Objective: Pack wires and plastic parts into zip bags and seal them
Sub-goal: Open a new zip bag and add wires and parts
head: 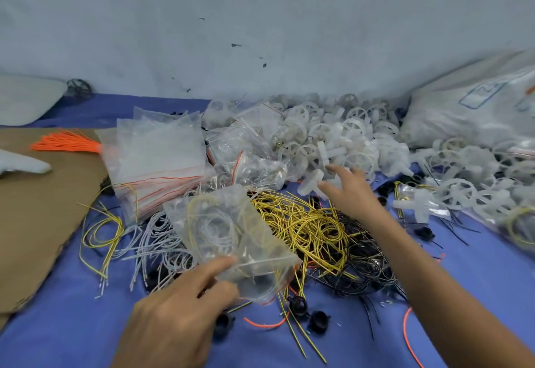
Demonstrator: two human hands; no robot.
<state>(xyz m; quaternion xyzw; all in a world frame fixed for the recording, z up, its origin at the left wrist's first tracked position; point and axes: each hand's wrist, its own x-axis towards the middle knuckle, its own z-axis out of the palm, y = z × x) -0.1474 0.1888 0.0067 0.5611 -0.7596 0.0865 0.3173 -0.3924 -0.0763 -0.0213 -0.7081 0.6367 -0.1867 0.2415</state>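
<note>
My left hand (185, 304) pinches the near edge of a clear zip bag (231, 240) that holds coiled white and yellow wires. My right hand (350, 191) stretches forward with fingers spread, fingertips at the white plastic wheel parts (335, 142) heaped at the back; nothing is in it. A tangle of yellow wires (307, 223) lies between the hands, with black wires (364, 266) to its right and white wires (156, 240) to its left. A stack of empty zip bags (156, 159) with red seal lines lies at the left.
Blue cloth (86, 324) covers the table. Brown cardboard (37, 208) lies at the left with an orange wire bundle (66, 142) on it. A big white sack (469, 107) sits at the back right. Black round parts (298, 307) and loose orange wires (411, 336) lie near the front.
</note>
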